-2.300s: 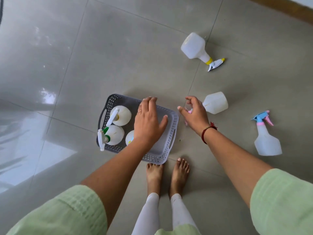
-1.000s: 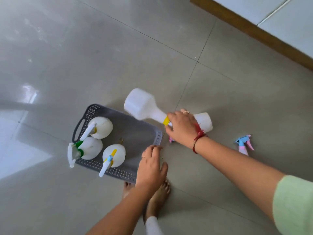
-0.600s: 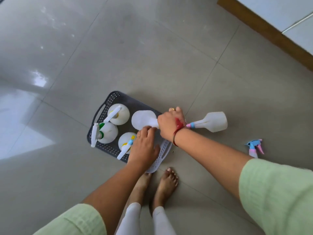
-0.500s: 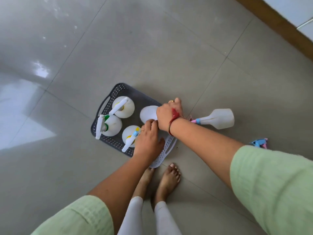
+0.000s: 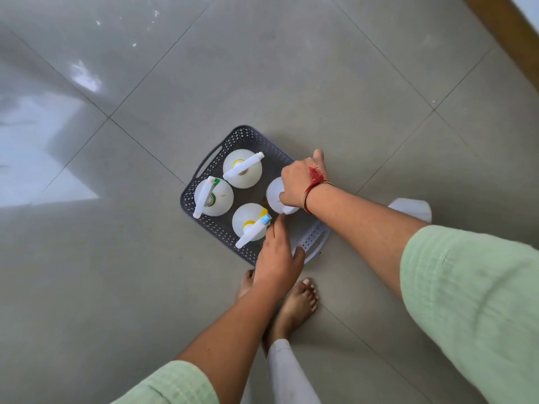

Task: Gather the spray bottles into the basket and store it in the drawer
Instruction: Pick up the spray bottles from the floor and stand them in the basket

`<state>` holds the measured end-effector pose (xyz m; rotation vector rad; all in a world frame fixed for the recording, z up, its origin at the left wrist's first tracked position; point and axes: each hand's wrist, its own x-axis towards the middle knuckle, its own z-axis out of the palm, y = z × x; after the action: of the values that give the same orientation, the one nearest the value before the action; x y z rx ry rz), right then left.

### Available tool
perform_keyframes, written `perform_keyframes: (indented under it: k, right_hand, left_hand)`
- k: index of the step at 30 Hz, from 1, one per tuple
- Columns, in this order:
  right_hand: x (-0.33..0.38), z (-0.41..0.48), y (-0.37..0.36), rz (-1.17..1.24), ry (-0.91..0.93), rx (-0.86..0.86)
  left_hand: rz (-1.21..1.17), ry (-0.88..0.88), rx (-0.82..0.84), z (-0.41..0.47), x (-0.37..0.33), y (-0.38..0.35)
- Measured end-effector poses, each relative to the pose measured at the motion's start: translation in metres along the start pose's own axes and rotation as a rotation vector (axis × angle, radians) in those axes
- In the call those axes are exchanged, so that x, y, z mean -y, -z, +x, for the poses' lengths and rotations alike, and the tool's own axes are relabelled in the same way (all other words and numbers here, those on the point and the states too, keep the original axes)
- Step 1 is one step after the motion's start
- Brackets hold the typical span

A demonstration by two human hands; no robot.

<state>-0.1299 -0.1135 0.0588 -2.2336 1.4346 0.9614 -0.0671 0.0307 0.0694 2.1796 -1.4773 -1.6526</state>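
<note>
A grey perforated basket (image 5: 216,158) sits on the tiled floor in front of my feet. Three white spray bottles stand upright in it: one at the back (image 5: 242,169), one with a green collar (image 5: 213,196) on the left, one with a yellow and blue nozzle (image 5: 250,225) at the front. My right hand (image 5: 300,183) is shut on the top of a fourth white bottle (image 5: 274,195), upright in the basket's right side. My left hand (image 5: 277,258) rests on the basket's near rim, fingers spread. Another white bottle (image 5: 411,208) lies on the floor, partly hidden behind my right forearm.
Grey floor tiles surround the basket on all sides. A brown skirting board (image 5: 507,39) runs along the top right corner. My bare feet (image 5: 297,304) stand just behind the basket.
My right hand picked up the yellow-collared bottle from the floor, swung it over the basket and stood it upright inside. My left hand stayed at the basket's near rim.
</note>
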Motion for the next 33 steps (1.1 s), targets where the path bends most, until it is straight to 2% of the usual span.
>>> perform_keyframes:
  k: [3,6,9,11,12,14,17,19,21,23,25,28,33]
  right_hand:
    - [-0.006,-0.008,0.001,0.081,-0.025,-0.036]
    - [-0.011,-0.019,0.004,0.195,-0.036,-0.108]
    - [-0.022,-0.03,0.004,0.292,-0.06,-0.217]
    - [-0.034,-0.038,0.001,0.409,-0.086,-0.212]
    - [-0.039,-0.041,-0.003,0.467,-0.077,-0.181]
    - [-0.045,-0.047,-0.011,0.502,-0.023,-0.141]
    - [-0.044,-0.048,-0.018,0.513,0.065,-0.149]
    - [-0.038,-0.044,-0.016,0.493,0.13,-0.117]
    - [-0.029,-0.041,-0.016,0.38,0.169,-0.077]
    - [-0.019,-0.039,-0.018,0.273,0.188,-0.113]
    - [-0.013,-0.037,-0.018,0.239,0.183,-0.177]
    - [-0.01,-0.034,-0.013,0.245,0.178,-0.181]
    - [-0.011,-0.035,-0.007,0.127,0.283,-0.214]
  left_hand:
    - [0.057,-0.052,0.026,-0.02,0.01,0.01]
    - [0.215,-0.189,-0.013,-0.035,0.016,0.026]
    - [0.342,-0.334,-0.126,-0.041,0.015,0.044]
    - [0.433,-0.396,-0.263,-0.037,0.014,0.054]
    - [0.462,-0.387,-0.321,-0.033,0.015,0.059]
    - [0.484,-0.277,-0.337,-0.026,0.016,0.068]
    - [0.524,-0.106,-0.231,-0.015,0.021,0.07]
    - [0.557,-0.066,-0.176,-0.01,0.025,0.067]
    - [0.555,-0.059,-0.149,-0.007,0.027,0.062]
    - [0.521,-0.081,-0.155,-0.004,0.028,0.057]
    - [0.471,-0.097,-0.156,-0.003,0.028,0.056]
    - [0.442,-0.106,-0.146,-0.004,0.029,0.059]
    - [0.467,-0.127,-0.133,-0.006,0.034,0.068]
